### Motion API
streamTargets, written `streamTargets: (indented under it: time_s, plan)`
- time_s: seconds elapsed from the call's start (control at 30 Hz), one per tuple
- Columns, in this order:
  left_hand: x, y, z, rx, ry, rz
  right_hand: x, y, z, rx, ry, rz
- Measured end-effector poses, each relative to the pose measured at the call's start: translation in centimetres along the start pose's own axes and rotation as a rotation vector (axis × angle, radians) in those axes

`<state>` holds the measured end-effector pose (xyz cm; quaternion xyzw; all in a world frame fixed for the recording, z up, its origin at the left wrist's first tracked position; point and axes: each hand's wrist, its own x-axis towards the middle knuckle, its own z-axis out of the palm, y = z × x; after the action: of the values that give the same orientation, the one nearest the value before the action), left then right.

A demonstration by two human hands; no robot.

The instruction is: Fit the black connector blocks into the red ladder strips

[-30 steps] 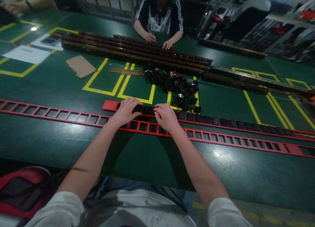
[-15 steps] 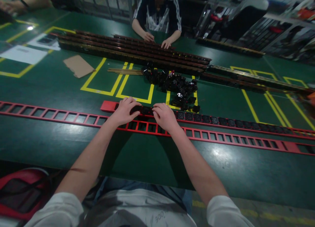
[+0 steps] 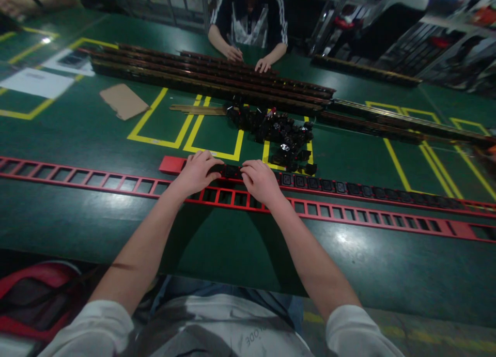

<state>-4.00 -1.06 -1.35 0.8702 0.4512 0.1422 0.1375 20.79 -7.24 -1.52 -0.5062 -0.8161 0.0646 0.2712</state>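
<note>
We see the red strip (image 3: 171,165) lying aslant, from just left of the middle to the right edge of the frame, with a row of black sockets (image 3: 287,180) sitting in it. The left hand (image 3: 199,172) bends over the strip near its solid red end, left of centre, thumb and fingers curled towards the sockets. The right hand (image 3: 261,181) rests over the strip just right of it, fingers bent down. One or two sockets show in the gap between the hands; we cannot tell whether either hand pinches one or only presses on it.

Nearer to us, a second red strip (image 3: 459,229) with open slots crosses the whole frame. Beyond the hands, at upper centre, we find a heap of black parts (image 3: 277,132), with thin yellowish sticks (image 3: 197,110) on its left. Further left lie a piece of cardboard (image 3: 124,102) and a sheet of paper (image 3: 36,82). Long dark rails (image 3: 213,75) run behind the heap. At the top, a co-worker (image 3: 250,24) leans over them, holding a pen-like tool. All of this stands on a green table (image 3: 349,269) marked with yellow lines.
</note>
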Motion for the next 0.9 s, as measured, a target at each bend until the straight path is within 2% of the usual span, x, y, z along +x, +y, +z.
streamTargets:
  time_s: [0.3, 0.5, 0.67, 0.9]
  plan:
    - [0.0, 0.1, 0.2, 0.045, 0.022, 0.020, -0.2, -0.2, -0.1, -0.019, -0.017, -0.039]
    - [0.0, 0.0, 0.3, 0.008, 0.022, -0.003, -0.1, -1.0, -0.5, -0.114, -0.147, -0.168]
    - [-0.1, -0.4, 0.7, -0.034, 0.062, 0.027, 0.1, -1.2, -0.3, -0.185, -0.228, -0.196]
    - [0.0, -0.6, 0.8, -0.049, 0.072, 0.075, 0.3, -1.6, -0.2, -0.223, -0.223, -0.187]
